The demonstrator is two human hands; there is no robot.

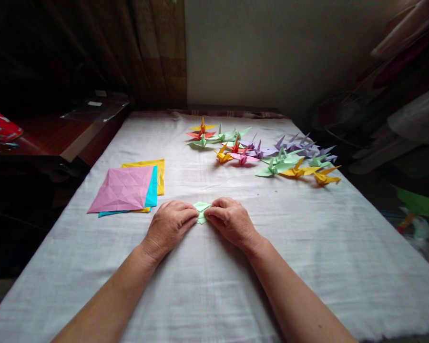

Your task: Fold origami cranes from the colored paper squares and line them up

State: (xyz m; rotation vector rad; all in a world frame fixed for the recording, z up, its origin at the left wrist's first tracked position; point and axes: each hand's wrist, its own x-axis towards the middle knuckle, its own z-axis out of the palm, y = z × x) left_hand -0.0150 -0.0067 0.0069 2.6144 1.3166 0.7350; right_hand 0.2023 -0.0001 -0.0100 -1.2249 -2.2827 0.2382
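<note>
1. Your left hand [169, 223]: thumb and fingertips pinched together on the left edge of the small pale green folded paper piece [201, 206].
2. Your right hand [233, 221]: same pinch, on its right edge.
3. That paper piece sits between your hands, low over the white cloth-covered table [200, 295]; can't tell if it touches the cloth.
4. Left of your left hand, near it: loose overlapping stack. Creased mauve paper square [125, 188] on top, bright cyan paper sheet [152, 188] and yellow paper sheets [160, 174] sticking out below.
5. Beyond your hands, mostly to the right: cluster of folded paper cranes [280, 159] in yellow, red, pink, pale green and purple, many overlapping.
6. Far left: dark reddish-brown wooden surface [46, 136] with a clear plastic sleeve [103, 107] on it.
</note>
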